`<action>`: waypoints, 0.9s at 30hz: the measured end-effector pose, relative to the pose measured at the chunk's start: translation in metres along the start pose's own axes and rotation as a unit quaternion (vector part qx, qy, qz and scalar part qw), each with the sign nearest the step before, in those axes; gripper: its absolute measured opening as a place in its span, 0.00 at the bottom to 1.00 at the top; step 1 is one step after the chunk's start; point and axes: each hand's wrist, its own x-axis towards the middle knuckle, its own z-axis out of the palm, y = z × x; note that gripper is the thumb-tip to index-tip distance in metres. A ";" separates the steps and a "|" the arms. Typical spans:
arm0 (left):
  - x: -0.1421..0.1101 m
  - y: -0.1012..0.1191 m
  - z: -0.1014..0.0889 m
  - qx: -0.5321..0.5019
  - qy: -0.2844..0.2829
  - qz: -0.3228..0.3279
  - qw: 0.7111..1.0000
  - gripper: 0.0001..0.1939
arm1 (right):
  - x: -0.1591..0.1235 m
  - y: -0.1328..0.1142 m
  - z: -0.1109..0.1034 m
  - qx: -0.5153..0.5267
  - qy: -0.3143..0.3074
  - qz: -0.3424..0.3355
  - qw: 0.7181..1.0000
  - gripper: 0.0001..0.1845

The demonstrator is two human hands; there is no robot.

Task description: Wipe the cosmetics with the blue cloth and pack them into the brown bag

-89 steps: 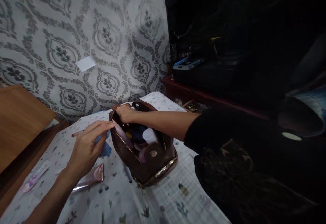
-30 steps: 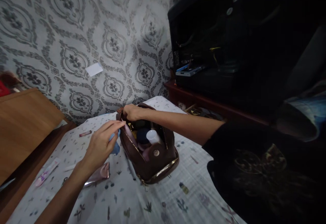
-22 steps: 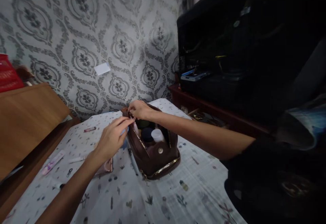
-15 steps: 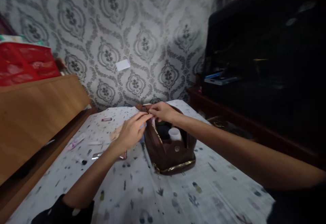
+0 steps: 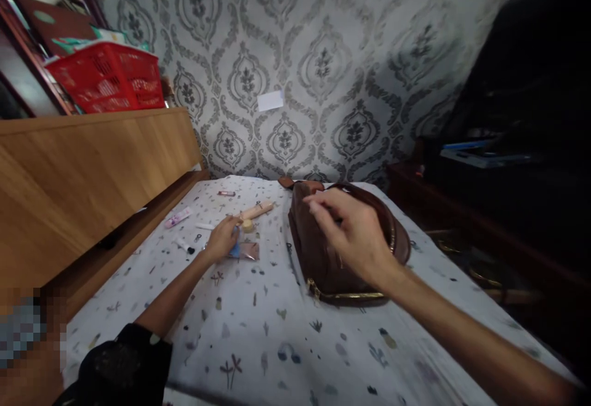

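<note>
A brown leather pouch [image 5: 323, 264] with a gold zipper lies on the patterned sheet [image 5: 258, 332]. My right hand [image 5: 353, 233] hovers just above and in front of it, fingers loosely curled, holding nothing that I can see. My left hand [image 5: 221, 239] rests on the sheet to the left of the pouch, its fingers closed over small items: a blue thing and a pink shiny packet [image 5: 247, 251]. A beige tube [image 5: 258, 210] lies just beyond that hand. The pouch's inside is hidden from here.
Small cosmetics are scattered on the sheet: a pink tube [image 5: 179, 217], a white stick [image 5: 184, 246], a small dark item [image 5: 226, 193]. A wooden headboard [image 5: 83, 172] runs along the left with a red basket [image 5: 108, 76] on top. Dark furniture [image 5: 508, 166] stands right.
My view has swung left. My right hand has left the pouch's opening and lifted off it. My left hand has moved away from the pouch to the items on the sheet.
</note>
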 end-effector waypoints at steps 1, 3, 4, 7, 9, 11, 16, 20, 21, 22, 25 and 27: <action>0.005 -0.010 -0.001 0.003 0.000 -0.018 1.000 0.17 | -0.009 -0.009 0.012 0.030 -0.031 -0.010 0.999 0.13; 0.017 -0.026 -0.003 0.013 -0.001 -0.043 0.999 0.17 | -0.028 -0.019 0.042 0.089 -0.104 -0.010 0.991 0.13; 0.024 -0.033 -0.003 0.020 -0.001 -0.053 0.998 0.17 | -0.038 -0.020 0.059 0.108 -0.129 -0.001 0.986 0.13; 0.049 -0.050 -0.001 0.051 -0.007 -0.084 0.995 0.18 | -0.062 -0.009 0.111 0.149 -0.188 0.047 0.970 0.12; 0.067 -0.059 0.002 0.074 -0.013 -0.099 0.992 0.20 | -0.074 0.003 0.139 0.180 -0.195 0.116 0.957 0.13; 0.085 -0.067 0.006 0.093 -0.021 -0.105 0.990 0.22 | -0.083 0.015 0.158 0.212 -0.190 0.187 0.940 0.15; 0.129 -0.083 0.023 0.115 -0.043 -0.105 0.987 0.27 | -0.099 0.032 0.173 0.260 -0.187 0.249 0.914 0.18; 0.155 -0.089 0.038 0.123 -0.053 -0.104 0.986 0.30 | -0.103 0.034 0.171 0.244 -0.195 0.236 0.920 0.17; 0.159 -0.090 0.040 0.124 -0.056 -0.103 0.985 0.30 | -0.103 0.035 0.171 0.242 -0.196 0.233 0.921 0.17; 0.163 -0.090 0.040 0.126 -0.058 -0.101 0.985 0.30 | -0.102 0.035 0.170 0.241 -0.196 0.230 0.922 0.17; 0.171 -0.094 0.031 0.132 -0.054 -0.102 0.984 0.26 | -0.101 0.033 0.168 0.242 -0.191 0.223 0.925 0.17; 0.173 -0.098 0.019 0.140 -0.039 -0.110 0.983 0.24 | -0.099 0.031 0.165 0.239 -0.192 0.221 0.926 0.16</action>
